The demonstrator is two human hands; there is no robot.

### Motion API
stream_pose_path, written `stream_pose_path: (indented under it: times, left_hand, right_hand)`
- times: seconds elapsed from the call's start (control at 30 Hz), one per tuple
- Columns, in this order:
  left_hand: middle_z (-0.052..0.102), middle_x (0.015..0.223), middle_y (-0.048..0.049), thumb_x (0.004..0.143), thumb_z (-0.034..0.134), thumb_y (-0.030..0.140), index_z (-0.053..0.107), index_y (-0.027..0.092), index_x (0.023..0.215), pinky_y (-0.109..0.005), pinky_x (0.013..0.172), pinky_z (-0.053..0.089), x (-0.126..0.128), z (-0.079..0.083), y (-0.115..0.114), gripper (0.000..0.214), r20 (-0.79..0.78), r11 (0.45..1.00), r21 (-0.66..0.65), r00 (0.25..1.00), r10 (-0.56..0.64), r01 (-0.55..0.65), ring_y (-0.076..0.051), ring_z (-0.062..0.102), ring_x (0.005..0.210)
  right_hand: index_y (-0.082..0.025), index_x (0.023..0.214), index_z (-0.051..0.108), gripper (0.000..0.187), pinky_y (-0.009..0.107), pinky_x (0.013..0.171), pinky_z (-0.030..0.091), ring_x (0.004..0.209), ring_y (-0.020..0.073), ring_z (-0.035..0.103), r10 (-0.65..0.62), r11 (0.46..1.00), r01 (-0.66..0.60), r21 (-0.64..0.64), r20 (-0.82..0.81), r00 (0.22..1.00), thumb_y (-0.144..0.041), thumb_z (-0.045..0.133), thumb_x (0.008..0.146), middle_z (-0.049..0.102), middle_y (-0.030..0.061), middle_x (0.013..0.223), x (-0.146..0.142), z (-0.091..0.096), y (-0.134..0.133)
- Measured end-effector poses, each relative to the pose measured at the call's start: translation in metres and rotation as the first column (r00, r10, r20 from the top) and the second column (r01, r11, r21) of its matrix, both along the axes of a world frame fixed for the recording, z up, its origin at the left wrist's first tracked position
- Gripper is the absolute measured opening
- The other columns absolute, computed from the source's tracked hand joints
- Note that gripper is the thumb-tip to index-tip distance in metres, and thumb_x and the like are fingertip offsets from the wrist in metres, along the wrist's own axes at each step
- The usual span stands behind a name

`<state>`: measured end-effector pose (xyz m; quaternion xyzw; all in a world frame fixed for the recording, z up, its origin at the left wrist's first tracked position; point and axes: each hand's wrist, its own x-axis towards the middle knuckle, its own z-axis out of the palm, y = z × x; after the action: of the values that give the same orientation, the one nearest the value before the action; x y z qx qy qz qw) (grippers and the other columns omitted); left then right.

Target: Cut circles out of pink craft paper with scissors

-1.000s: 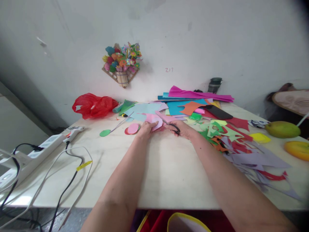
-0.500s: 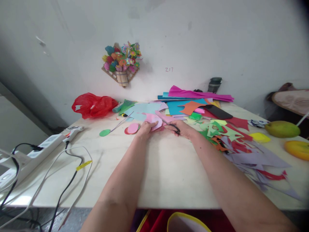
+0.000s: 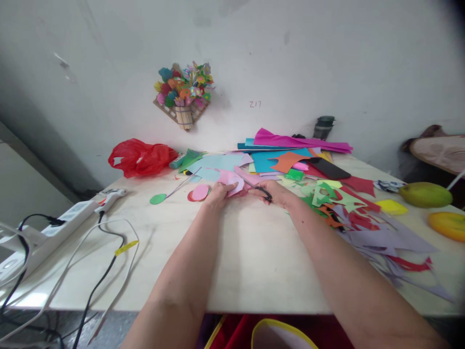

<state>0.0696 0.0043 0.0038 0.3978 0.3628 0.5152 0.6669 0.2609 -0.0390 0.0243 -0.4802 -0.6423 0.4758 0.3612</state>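
My left hand (image 3: 219, 193) pinches a sheet of pink paper (image 3: 228, 176) together with a paler lilac piece (image 3: 237, 185) lying on top, thumb above. My right hand (image 3: 275, 192) is closed round the dark handles of a pair of scissors (image 3: 262, 192). The blades point up and left, against the pink paper beside my left hand. To the left of my left hand lies a small stack of cut ovals, a pink oval (image 3: 200, 192) over red ones. Farther left is a green oval (image 3: 158, 198) by a thin stem.
Coloured paper scraps (image 3: 356, 208) spread on the right, near a black phone (image 3: 329, 168) and a mango (image 3: 425, 194). Rolled paper sheets (image 3: 301, 140) lie against the wall. At the left are a red plastic bag (image 3: 141, 159), a power strip (image 3: 69, 225) and loose cables (image 3: 109, 266).
Almost nothing differs. Both hands, the paper and the scissors stay in nearly the same place; the whole view has shifted very slightly.
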Motion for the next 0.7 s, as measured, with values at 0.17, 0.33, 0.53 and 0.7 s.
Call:
stream_pose_path:
  times: [0.17,0.33,0.53,0.7]
  left_hand:
    - [0.067,0.059,-0.0110,0.061,0.080,0.012,0.062,0.011,0.059,-0.037,0.073,0.059,0.000,0.003,-0.004,0.018,-0.036,0.999,0.012,0.999,-0.039,0.040,-0.025,0.070,0.069]
    - [0.067,0.060,-0.0122,0.062,0.079,0.012,0.062,0.009,0.058,-0.038,0.073,0.059,0.001,0.003,-0.005,0.018,-0.053,0.999,0.014,0.998,-0.041,0.042,-0.025,0.070,0.068]
    - [0.066,0.057,-0.0088,0.061,0.079,0.010,0.062,0.010,0.058,-0.037,0.072,0.059,0.000,-0.003,0.001,0.018,-0.014,0.999,0.035,0.999,-0.037,0.037,-0.022,0.068,0.062]
    - [0.060,0.049,-0.0041,0.061,0.080,0.011,0.059,0.013,0.053,-0.033,0.068,0.057,0.001,-0.001,-0.001,0.023,-0.074,0.999,0.040,0.997,0.009,-0.006,-0.019,0.064,0.056]
  right_hand:
    - [-0.014,0.071,0.064,0.027,0.018,0.034,0.030,0.036,0.0061,0.038,-0.038,0.999,0.039,-0.026,0.045,0.998,-0.040,0.073,0.069,0.045,-0.0054,0.041,0.002,0.004,-0.002]
    - [-0.014,0.068,0.064,0.026,0.018,0.034,0.034,0.035,0.0067,0.043,-0.053,0.998,0.056,-0.031,0.079,0.995,-0.037,0.073,0.070,0.052,-0.0017,0.042,0.002,0.006,-0.004]
    - [-0.014,0.071,0.062,0.027,0.018,0.034,0.038,0.035,0.0064,0.046,0.014,0.999,-0.013,-0.030,0.041,0.999,-0.039,0.074,0.070,0.058,-0.0008,0.047,0.005,0.006,-0.004]
    - [-0.015,0.071,0.057,0.028,0.017,0.033,0.037,0.034,0.0064,0.046,0.085,0.991,-0.082,-0.101,0.027,0.996,-0.039,0.068,0.076,0.060,0.0005,0.049,0.014,0.009,-0.004]
